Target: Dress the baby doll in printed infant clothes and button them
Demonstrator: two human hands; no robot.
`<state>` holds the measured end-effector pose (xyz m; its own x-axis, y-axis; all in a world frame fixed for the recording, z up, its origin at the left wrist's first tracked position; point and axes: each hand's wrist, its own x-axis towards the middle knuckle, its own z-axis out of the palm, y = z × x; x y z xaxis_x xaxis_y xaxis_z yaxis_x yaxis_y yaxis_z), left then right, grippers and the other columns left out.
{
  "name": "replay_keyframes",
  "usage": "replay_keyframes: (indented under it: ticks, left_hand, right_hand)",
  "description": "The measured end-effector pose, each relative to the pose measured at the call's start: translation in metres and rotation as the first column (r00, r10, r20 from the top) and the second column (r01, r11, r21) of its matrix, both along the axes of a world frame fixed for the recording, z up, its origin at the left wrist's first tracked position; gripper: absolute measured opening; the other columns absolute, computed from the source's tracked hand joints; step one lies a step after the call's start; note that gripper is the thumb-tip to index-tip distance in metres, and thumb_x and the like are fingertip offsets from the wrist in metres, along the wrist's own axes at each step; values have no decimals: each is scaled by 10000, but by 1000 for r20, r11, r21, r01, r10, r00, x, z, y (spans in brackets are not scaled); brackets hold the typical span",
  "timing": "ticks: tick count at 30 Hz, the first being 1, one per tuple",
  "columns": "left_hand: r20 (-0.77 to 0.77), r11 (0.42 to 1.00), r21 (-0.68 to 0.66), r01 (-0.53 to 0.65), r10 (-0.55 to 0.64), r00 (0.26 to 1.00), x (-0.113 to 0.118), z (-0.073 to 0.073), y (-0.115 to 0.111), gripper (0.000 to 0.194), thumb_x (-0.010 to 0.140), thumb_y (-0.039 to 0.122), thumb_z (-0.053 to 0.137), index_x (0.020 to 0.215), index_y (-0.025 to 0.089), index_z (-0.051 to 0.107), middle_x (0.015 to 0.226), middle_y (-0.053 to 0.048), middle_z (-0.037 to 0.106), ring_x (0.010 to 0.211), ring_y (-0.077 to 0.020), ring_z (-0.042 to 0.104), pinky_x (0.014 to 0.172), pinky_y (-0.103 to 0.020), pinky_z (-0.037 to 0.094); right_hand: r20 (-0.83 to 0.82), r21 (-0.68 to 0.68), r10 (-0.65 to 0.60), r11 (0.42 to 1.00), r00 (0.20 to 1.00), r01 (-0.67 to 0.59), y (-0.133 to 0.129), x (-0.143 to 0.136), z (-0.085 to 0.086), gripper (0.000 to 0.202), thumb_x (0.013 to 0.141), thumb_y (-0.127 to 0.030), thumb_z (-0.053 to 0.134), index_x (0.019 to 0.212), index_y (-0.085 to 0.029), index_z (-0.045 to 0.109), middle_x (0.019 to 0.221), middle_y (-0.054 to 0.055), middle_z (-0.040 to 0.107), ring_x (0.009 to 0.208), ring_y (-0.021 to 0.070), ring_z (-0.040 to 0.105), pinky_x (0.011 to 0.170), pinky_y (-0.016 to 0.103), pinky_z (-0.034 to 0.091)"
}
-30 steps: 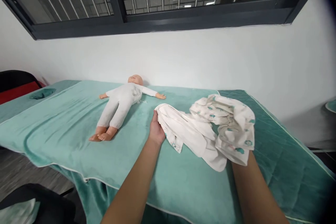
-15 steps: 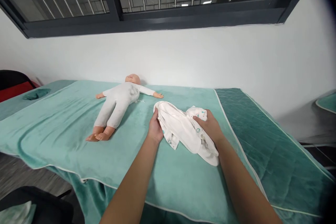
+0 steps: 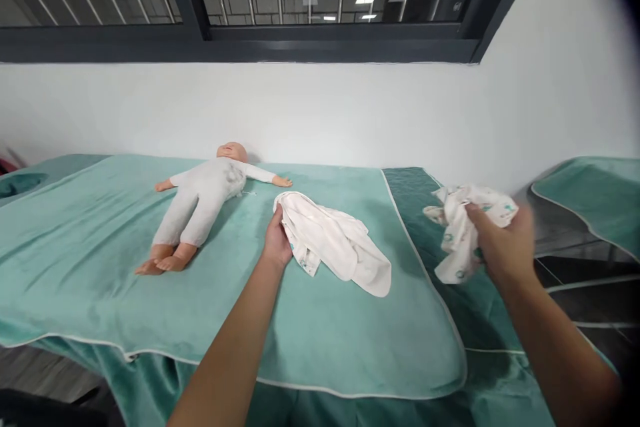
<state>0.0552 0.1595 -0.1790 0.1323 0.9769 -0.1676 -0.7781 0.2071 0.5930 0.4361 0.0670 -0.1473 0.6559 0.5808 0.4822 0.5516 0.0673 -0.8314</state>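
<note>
My left hand grips the upper left edge of a white baby garment, which lies partly spread on the green blanket. Its lining faces up and a small printed piece shows below. Off to the right, my right hand is closed around a crumpled white printed baby garment, held in the air past the blanket's edge. A baby doll in a white body lies on its back to the left, arms spread, clear of both hands.
The light green blanket covers the bed, over a darker green cover at the right. Behind stands a white wall below a dark-framed barred window. Another green-covered surface is at the far right.
My right hand has moved right and up, lifting the printed garment away from the other one. My left hand keeps its hold on the white garment. The view has turned right.
</note>
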Motion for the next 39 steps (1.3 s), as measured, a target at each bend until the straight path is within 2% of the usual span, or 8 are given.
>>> replay_keyframes:
  ticks: [6, 12, 19, 23, 27, 30, 34, 39]
  left_hand:
    - [-4, 1000, 5, 3, -3, 1000, -2, -2, 4, 447, 830, 475, 657, 1128, 141, 665, 1040, -97, 758, 1109, -284, 668, 1030, -403, 501]
    - [-9, 999, 15, -29, 29, 1000, 2, -5, 2, 423, 820, 462, 673, 1100, 145, 675, 1007, -92, 761, 1055, -272, 688, 980, -381, 528]
    - [-261, 978, 85, -192, 208, 943, -9, 14, 3, 292, 732, 293, 762, 970, 148, 674, 895, -76, 750, 844, -222, 695, 810, -322, 542]
    - [-494, 978, 208, -24, 126, 860, -19, 55, -11, 369, 644, 303, 827, 924, 120, 671, 840, -74, 719, 740, -204, 653, 704, -293, 497]
    - [-792, 839, 458, 293, 236, 564, -8, 123, -49, 341, 750, 457, 721, 906, 163, 648, 871, -7, 667, 807, -173, 604, 692, -253, 449]
    - [-851, 705, 517, 485, 364, 378, 0, 170, -80, 317, 847, 489, 598, 938, 188, 637, 895, 2, 661, 820, -161, 587, 689, -245, 435]
    - [-750, 593, 588, 550, 655, 97, -10, 199, -101, 259, 913, 420, 497, 963, 216, 649, 920, -6, 687, 836, -175, 605, 710, -271, 421]
    - [-493, 639, 587, 497, 769, -407, -44, 193, -104, 261, 880, 222, 449, 1047, 270, 643, 969, -13, 705, 833, -214, 623, 652, -304, 376]
  right_hand:
    - [445, -452, 77, 879, 892, 150, 4, 31, -40, 583, 850, -538, 560, 1297, -164, 532, 1182, 197, 616, 1079, 358, 595, 891, 462, 459]
    - [670, -475, 116, 826, 733, 303, 9, 14, -69, 544, 918, -523, 428, 1309, -155, 511, 1197, 196, 589, 1080, 355, 566, 868, 460, 450]
    - [642, -370, 38, 890, 765, 266, 4, 12, -35, 762, 799, -555, 620, 1387, -124, 395, 1408, 226, 462, 1304, 405, 418, 1040, 549, 365]
    - [509, -338, 245, 938, 825, -70, 13, -24, 13, 743, 814, -543, 629, 1381, -113, 412, 1401, 224, 482, 1344, 368, 406, 1088, 512, 351]
    - [228, -412, 715, 686, 661, -600, 17, -106, 67, 651, 846, -540, 619, 1392, -240, 426, 1369, 117, 561, 1259, 271, 531, 995, 420, 467]
    - [289, -384, 826, 563, 483, -732, 17, -162, 103, 483, 883, -439, 596, 1322, -257, 514, 1273, 59, 633, 1110, 216, 609, 925, 353, 483]
    - [451, -388, 728, 680, 516, -621, 16, -181, 132, 231, 917, -253, 467, 1042, -248, 661, 990, 4, 719, 891, 184, 636, 770, 284, 453]
    - [510, -388, 611, 792, 606, -472, 7, -145, 137, 387, 788, -85, 448, 1058, -249, 671, 1064, -2, 716, 959, 190, 628, 804, 278, 435]
